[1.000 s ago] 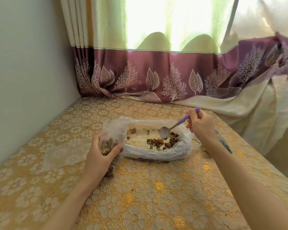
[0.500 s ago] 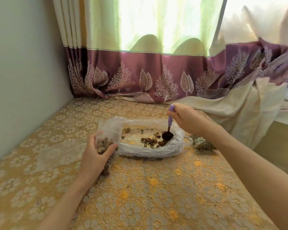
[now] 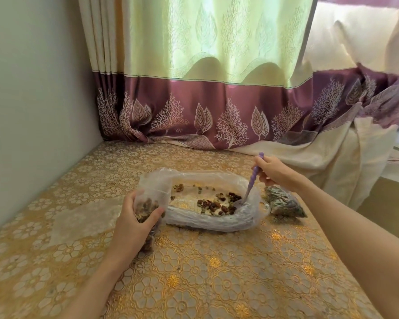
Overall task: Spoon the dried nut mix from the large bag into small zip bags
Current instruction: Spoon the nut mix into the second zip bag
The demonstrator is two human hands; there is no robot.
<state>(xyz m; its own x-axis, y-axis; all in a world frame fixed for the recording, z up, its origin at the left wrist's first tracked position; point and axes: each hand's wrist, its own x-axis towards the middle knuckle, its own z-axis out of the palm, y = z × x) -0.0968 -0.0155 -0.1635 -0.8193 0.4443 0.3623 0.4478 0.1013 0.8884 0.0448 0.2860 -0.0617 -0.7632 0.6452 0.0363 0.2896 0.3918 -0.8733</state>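
The nut mix [image 3: 219, 204] lay thin and scattered in the large bag [image 3: 217, 221], bunched toward its right end, the bag stretched left to right between the hands. The right hand [image 3: 275, 172] gripped the spoon [image 3: 252, 180], dipped among the nuts. At the bag's left end, the left hand [image 3: 134, 224] clutched a part-filled small bag [image 3: 152, 194], mouth up.

Right hand [image 3: 273, 172] swung from beside the large bag [image 3: 217, 217] to above its right end, grip shifted along the purple spoon [image 3: 251, 180]. Spoon tipped from a shallow slant a second ago, bowl lying empty and visible over the nut mix [image 3: 217, 203], to a steep lean now, handle top poking above the fingers, bowl dug into the right-hand heap and hidden. Filled small bag [image 3: 283, 202] at right of the frame uncovered, earlier mostly behind the wrist.
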